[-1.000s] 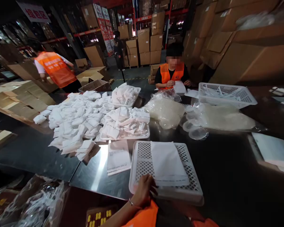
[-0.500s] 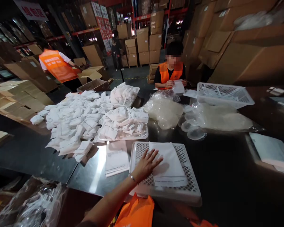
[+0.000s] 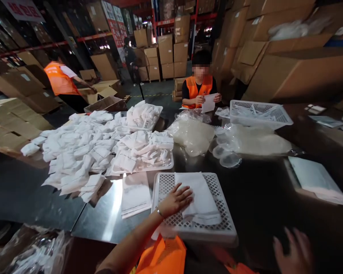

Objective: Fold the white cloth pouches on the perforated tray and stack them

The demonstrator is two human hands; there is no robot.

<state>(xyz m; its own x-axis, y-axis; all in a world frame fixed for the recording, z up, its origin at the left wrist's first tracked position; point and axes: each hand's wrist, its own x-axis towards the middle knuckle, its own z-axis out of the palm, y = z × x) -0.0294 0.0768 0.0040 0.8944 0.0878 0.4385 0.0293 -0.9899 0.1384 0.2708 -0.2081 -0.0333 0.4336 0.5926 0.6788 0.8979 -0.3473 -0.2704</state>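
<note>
My left hand (image 3: 176, 199) lies with fingers spread on the left side of a stack of flat white bags (image 3: 201, 201). The stack rests on an upturned white perforated plastic basket (image 3: 228, 217) in front of me. My right hand (image 3: 294, 249) is over the dark table at the lower right, blurred, with its fingers apart and nothing in it. Left of the basket lies another stack of flat white printed bags (image 3: 135, 195). Just beyond the basket, a white tray (image 3: 171, 164) holds a heap of folded white packets (image 3: 140, 148).
A large pile of white packets (image 3: 77, 148) covers the table's left. Bags of clear round lids (image 3: 191, 133) and a white basket (image 3: 260, 120) lie beyond. A co-worker (image 3: 199, 89) across the table holds a white sheet. White bags (image 3: 317, 179) lie right; a plastic-lined bin (image 3: 31, 251) stands lower left.
My right hand has come into view at the lower right. My left hand stays on the bag stack. The whole view has shifted slightly, and the co-worker's white sheet is raised a little.
</note>
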